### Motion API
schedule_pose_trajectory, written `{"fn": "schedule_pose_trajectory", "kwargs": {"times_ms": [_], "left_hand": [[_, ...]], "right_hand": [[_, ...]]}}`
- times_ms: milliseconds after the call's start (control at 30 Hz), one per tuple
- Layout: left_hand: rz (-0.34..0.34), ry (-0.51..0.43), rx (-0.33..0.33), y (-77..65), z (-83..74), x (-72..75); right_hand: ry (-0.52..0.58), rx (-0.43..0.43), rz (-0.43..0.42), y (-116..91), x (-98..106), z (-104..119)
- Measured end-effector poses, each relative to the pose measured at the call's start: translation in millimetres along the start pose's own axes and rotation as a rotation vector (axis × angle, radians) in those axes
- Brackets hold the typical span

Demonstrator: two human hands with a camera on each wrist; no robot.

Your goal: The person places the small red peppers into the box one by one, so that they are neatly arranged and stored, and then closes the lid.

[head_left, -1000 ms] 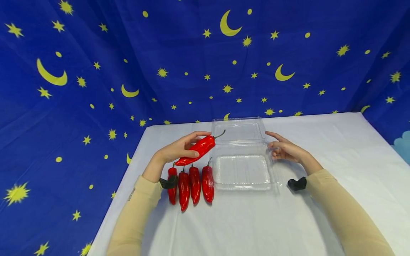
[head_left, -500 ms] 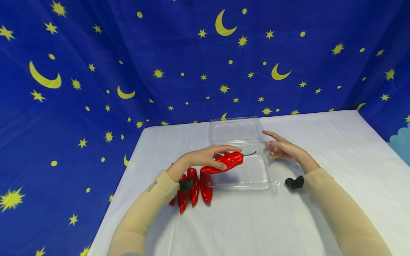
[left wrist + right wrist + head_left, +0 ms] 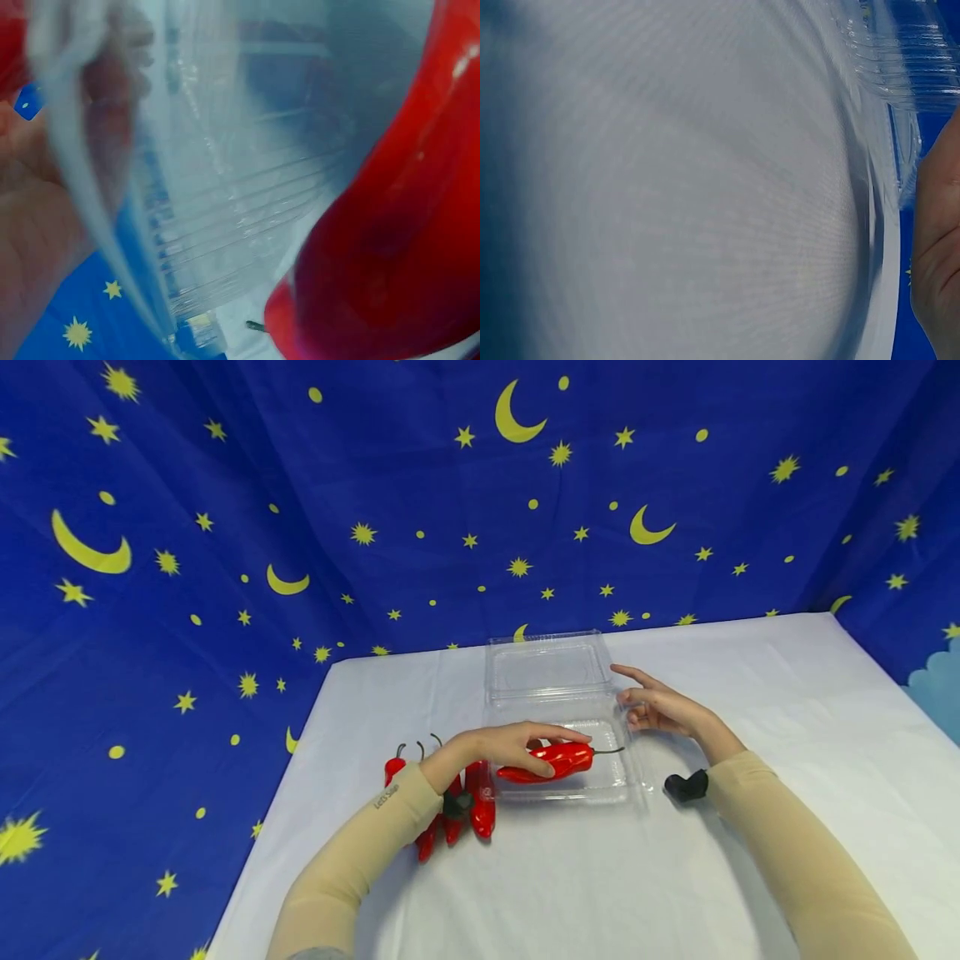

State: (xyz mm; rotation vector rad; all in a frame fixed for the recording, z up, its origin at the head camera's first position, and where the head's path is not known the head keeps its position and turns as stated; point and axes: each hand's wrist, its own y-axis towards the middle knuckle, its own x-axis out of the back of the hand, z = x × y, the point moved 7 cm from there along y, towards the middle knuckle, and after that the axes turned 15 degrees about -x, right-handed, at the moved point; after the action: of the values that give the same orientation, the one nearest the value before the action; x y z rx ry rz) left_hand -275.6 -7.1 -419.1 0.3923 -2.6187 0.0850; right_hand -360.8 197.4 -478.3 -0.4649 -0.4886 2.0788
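In the head view my left hand (image 3: pixel 517 747) grips a glossy red chili pepper (image 3: pixel 551 763) from above, thumb on the near side and fingers along the far side. Its green stem points right. The pepper lies over the base of a clear plastic clamshell box (image 3: pixel 611 781), whose lid (image 3: pixel 550 667) is folded back behind. My right hand (image 3: pixel 663 708) is at the box's right edge, index finger extended and the others bent, holding nothing visible. Beneath the left forearm, more red chili peppers (image 3: pixel 482 810) lie side by side on the white cloth, partly covered by the sleeve.
The table has a white cloth (image 3: pixel 600 893) over it. A blue curtain (image 3: pixel 420 468) with yellow moons and stars hangs behind and on the left. A black wrist device (image 3: pixel 686 787) sits beside the right cuff.
My left hand has carried the chili pepper rightward and nearer, from above the row of peppers to over the box base. My right hand has stayed by the box's right edge.
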Motion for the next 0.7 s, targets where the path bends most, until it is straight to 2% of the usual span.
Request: {"fn": "schedule_pose_trajectory", "kwargs": {"times_ms": [233,367,700], "left_hand": [[0.068,0.077,0.058,4.0,14.7,-9.2],[0.098,0.113,0.069,7.0,18.6,-15.6],[0.12,0.141,0.088,9.8,22.9,-24.5]], "right_hand": [[0.01,0.024,0.031,0,0,1],[0.017,0.027,0.034,0,0,0],[0.006,0.028,0.035,-1,-1,0]]}}
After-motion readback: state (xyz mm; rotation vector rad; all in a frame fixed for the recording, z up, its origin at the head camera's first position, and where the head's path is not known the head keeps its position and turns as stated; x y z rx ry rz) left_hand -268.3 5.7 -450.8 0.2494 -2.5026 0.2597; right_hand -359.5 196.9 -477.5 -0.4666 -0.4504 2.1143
